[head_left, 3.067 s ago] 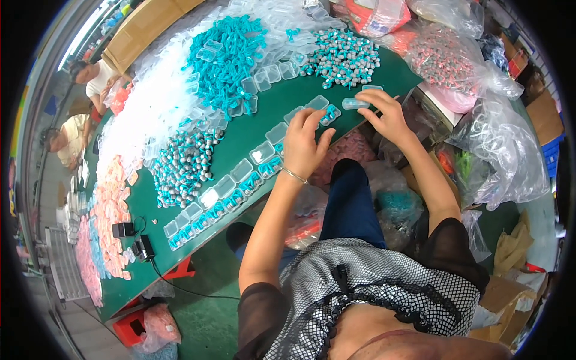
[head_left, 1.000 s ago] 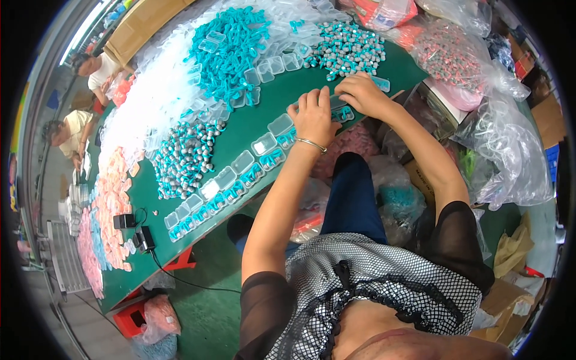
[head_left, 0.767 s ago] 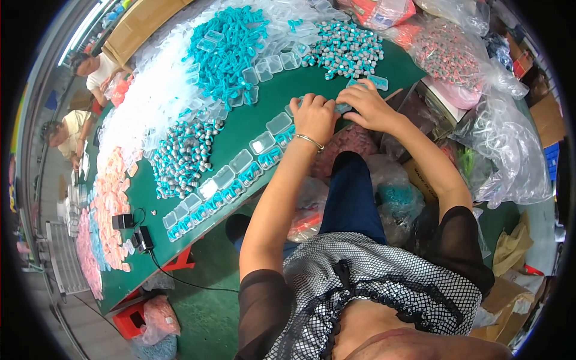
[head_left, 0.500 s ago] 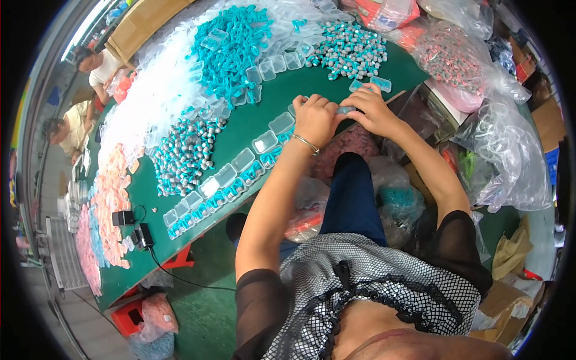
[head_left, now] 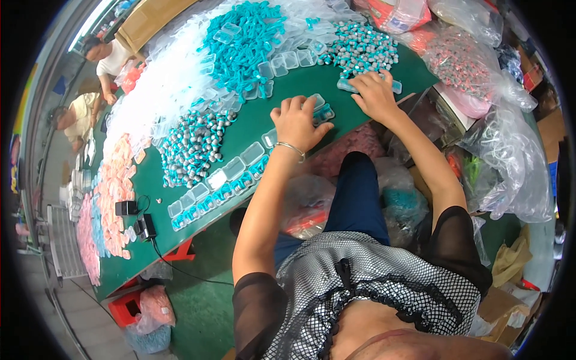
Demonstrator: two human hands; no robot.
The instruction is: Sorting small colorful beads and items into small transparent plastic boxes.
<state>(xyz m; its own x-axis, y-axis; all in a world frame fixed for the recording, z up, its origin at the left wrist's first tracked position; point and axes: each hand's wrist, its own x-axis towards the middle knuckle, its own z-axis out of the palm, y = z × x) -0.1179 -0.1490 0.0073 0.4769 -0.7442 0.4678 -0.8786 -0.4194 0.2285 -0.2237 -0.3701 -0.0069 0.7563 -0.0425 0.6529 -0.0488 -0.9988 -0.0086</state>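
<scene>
Green table: right hand moved from left hand to closed cases.

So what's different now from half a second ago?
The hands, then meeting at a small case, have parted. The right hand moved forward, to the closed cases; whether it has let go of one is hidden. The left hand moved left, spread over the row of open cases. The teal pile and black adapter stayed where they were on the table.
</scene>
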